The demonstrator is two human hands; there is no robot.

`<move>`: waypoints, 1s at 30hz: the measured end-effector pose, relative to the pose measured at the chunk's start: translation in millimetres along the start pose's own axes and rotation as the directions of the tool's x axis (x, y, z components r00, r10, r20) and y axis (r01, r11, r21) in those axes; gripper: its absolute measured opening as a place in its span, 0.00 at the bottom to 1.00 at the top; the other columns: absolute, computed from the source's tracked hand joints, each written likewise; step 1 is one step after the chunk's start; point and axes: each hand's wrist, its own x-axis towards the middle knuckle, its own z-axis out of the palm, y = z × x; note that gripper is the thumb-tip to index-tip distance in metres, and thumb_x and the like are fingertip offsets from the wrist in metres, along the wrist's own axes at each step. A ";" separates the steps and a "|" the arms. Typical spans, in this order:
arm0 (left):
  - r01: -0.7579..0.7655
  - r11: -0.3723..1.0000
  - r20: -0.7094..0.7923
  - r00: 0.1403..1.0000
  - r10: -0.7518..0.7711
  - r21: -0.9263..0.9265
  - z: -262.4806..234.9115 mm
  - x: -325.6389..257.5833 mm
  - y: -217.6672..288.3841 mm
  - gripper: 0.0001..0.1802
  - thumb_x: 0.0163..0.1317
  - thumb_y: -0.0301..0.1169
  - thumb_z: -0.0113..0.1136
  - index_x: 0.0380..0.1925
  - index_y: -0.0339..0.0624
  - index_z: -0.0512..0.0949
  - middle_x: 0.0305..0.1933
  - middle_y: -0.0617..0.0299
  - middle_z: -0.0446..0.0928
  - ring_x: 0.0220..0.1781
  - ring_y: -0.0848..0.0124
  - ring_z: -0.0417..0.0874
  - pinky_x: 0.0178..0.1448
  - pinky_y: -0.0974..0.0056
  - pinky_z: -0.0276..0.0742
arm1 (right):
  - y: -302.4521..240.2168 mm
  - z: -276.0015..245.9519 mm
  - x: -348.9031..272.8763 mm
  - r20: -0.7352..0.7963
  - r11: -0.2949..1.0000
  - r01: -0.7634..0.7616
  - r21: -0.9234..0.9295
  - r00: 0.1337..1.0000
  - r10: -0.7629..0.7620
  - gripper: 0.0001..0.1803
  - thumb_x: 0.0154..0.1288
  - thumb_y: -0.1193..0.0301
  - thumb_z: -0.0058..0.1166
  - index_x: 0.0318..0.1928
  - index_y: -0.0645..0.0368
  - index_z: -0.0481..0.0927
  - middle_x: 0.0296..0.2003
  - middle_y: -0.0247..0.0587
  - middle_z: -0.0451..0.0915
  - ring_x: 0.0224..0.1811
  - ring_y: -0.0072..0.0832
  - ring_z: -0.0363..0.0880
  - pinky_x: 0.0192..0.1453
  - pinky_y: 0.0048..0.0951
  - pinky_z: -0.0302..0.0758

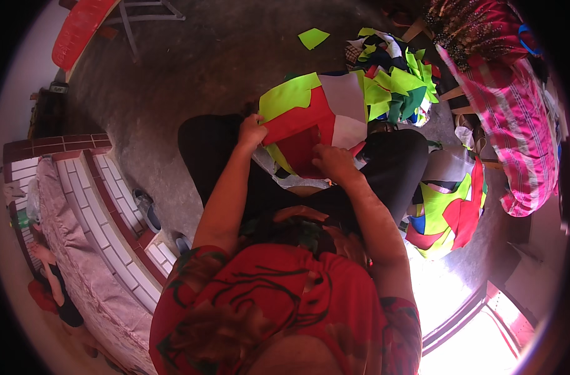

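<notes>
A patchwork cloth [297,122] of lime, red, dark red and grey pieces lies across my lap, between my spread knees. At its left edge my left hand [252,132] is closed, with the fingers and thumb gripping the cloth's border. My right hand [336,164] rests on the near side of the cloth, its fingers bent together over the dark red part. Whether a small tool sits in those right fingers cannot be made out. Lime and grey cloth hangs below the near edge, partly in shadow.
Beyond my right knee is a heap of bright scraps [400,87]. A lone lime scrap [314,39] lies on the floor. To the right are a patchwork bundle [449,212] and a pink plaid cloth [513,125]. Another person [54,281] is at far left beside a tiled ledge [100,212].
</notes>
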 end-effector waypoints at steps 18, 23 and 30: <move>-0.087 0.898 -0.085 0.987 0.136 0.431 0.5 5.4 -4.9 0.19 0.53 0.28 0.54 0.46 0.47 0.79 0.49 0.50 0.79 0.54 0.53 0.78 0.56 0.53 0.74 | -0.2 1.9 -0.4 -0.016 1.000 0.010 0.022 1.000 -0.009 0.17 0.58 0.57 0.55 0.45 0.52 0.76 0.35 0.45 0.82 0.41 0.44 0.81 0.44 0.46 0.74; -0.245 0.783 -0.070 0.936 0.344 0.571 1.7 -7.6 3.7 0.19 0.49 0.29 0.56 0.44 0.42 0.74 0.49 0.47 0.74 0.54 0.49 0.76 0.54 0.49 0.74 | 7.3 14.2 5.5 -0.054 1.000 0.022 0.010 0.998 -0.021 0.15 0.58 0.57 0.54 0.39 0.54 0.76 0.33 0.45 0.82 0.38 0.43 0.82 0.39 0.49 0.75; -0.564 0.623 -0.085 0.701 0.708 0.542 16.7 -22.4 26.9 0.13 0.53 0.30 0.60 0.39 0.46 0.73 0.44 0.52 0.72 0.45 0.51 0.77 0.46 0.50 0.74 | -7.9 -57.1 -38.2 -0.466 0.972 0.159 0.173 0.883 -0.061 0.14 0.59 0.65 0.55 0.45 0.56 0.77 0.42 0.45 0.79 0.44 0.43 0.79 0.47 0.42 0.76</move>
